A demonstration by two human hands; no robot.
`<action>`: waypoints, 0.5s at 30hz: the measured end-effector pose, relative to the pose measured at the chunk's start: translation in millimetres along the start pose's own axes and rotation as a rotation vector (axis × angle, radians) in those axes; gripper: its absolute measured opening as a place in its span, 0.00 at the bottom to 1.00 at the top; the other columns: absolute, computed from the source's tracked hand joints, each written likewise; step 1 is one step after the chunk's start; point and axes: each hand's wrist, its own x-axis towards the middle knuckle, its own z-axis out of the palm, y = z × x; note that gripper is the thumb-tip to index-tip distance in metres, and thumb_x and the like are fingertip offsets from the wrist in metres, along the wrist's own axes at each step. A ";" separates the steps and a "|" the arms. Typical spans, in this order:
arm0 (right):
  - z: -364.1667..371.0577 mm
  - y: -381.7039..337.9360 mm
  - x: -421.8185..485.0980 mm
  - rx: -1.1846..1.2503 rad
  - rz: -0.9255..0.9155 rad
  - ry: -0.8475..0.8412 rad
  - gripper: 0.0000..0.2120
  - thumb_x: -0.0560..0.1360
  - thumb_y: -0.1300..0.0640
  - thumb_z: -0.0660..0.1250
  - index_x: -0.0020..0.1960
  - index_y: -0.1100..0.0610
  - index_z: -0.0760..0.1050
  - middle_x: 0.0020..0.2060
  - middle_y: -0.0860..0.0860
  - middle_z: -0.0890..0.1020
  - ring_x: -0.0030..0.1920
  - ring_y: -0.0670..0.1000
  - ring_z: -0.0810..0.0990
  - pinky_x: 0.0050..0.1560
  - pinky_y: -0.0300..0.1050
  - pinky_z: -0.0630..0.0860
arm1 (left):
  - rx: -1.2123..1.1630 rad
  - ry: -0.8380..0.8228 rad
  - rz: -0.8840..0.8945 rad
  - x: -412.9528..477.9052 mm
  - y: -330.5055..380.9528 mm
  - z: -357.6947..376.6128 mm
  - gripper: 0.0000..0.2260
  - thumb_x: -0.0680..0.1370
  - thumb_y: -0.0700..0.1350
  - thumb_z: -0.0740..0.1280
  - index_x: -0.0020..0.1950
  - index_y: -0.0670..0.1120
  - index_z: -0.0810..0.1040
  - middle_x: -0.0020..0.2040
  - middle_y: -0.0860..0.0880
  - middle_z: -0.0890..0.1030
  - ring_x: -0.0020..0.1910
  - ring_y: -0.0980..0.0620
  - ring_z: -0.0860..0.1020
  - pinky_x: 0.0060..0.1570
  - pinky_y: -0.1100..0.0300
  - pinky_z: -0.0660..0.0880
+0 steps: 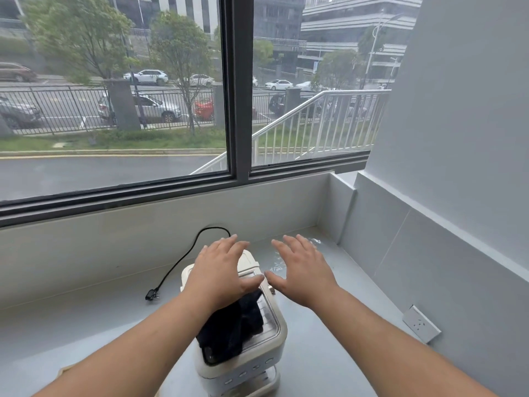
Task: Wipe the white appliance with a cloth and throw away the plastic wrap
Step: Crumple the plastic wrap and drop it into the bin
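A black power cord [183,259] is laid across the grey ledge [86,310] at the left, and its plug [151,295] lies loose on the surface. A wall socket [421,323] is set in the right wall. The white appliance [252,371] is stood near centre, with a black cloth [234,325] draped over its top. Clear plastic wrap [279,260] is seen just beyond it, partly hidden by the right hand [303,270]. The left hand [220,270] is held over the appliance's far end. Both hands are spread flat, and nothing is gripped.

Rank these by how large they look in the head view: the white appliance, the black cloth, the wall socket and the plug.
1. white appliance, though the hands partly hide it
2. black cloth
3. wall socket
4. plug
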 end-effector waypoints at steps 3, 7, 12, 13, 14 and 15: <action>-1.4 15.2 8.5 0.007 -0.005 0.005 0.39 0.75 0.29 0.56 0.82 0.44 0.56 0.82 0.50 0.61 0.82 0.57 0.53 0.81 0.58 0.52 | 0.017 0.005 -0.006 13.1 10.1 4.4 0.45 0.66 0.78 0.55 0.80 0.60 0.64 0.83 0.53 0.61 0.82 0.49 0.57 0.81 0.45 0.55; -2.8 35.6 18.1 0.007 0.002 0.007 0.40 0.74 0.28 0.54 0.82 0.44 0.56 0.82 0.51 0.61 0.82 0.57 0.52 0.82 0.59 0.50 | 0.020 -0.003 -0.001 28.3 25.3 11.7 0.44 0.67 0.78 0.55 0.80 0.60 0.63 0.84 0.53 0.60 0.82 0.49 0.56 0.81 0.45 0.54; -1.5 60.9 28.7 0.007 0.003 0.003 0.40 0.76 0.29 0.55 0.82 0.45 0.56 0.82 0.52 0.61 0.82 0.57 0.53 0.82 0.59 0.50 | 0.032 -0.002 0.008 47.6 45.2 22.3 0.41 0.71 0.76 0.60 0.81 0.60 0.62 0.84 0.53 0.58 0.82 0.51 0.55 0.82 0.45 0.52; -0.6 66.0 30.5 0.008 0.005 0.001 0.40 0.76 0.29 0.55 0.82 0.45 0.56 0.82 0.52 0.61 0.82 0.57 0.53 0.82 0.59 0.50 | 0.031 -0.004 0.009 51.3 48.7 25.0 0.41 0.72 0.76 0.60 0.81 0.60 0.62 0.84 0.53 0.58 0.82 0.51 0.55 0.82 0.45 0.52; 0.7 70.6 31.8 0.010 0.007 -0.002 0.39 0.76 0.29 0.56 0.82 0.45 0.56 0.82 0.52 0.60 0.82 0.57 0.53 0.82 0.59 0.50 | 0.030 -0.006 0.009 54.9 52.1 27.7 0.40 0.72 0.76 0.60 0.81 0.60 0.62 0.84 0.53 0.58 0.83 0.51 0.55 0.82 0.45 0.52; 2.2 75.3 33.1 0.014 0.009 -0.006 0.39 0.76 0.29 0.56 0.83 0.45 0.56 0.82 0.52 0.60 0.82 0.58 0.52 0.82 0.59 0.50 | 0.030 -0.010 0.008 58.3 55.0 30.9 0.40 0.72 0.76 0.60 0.81 0.60 0.62 0.84 0.53 0.58 0.83 0.51 0.55 0.82 0.45 0.52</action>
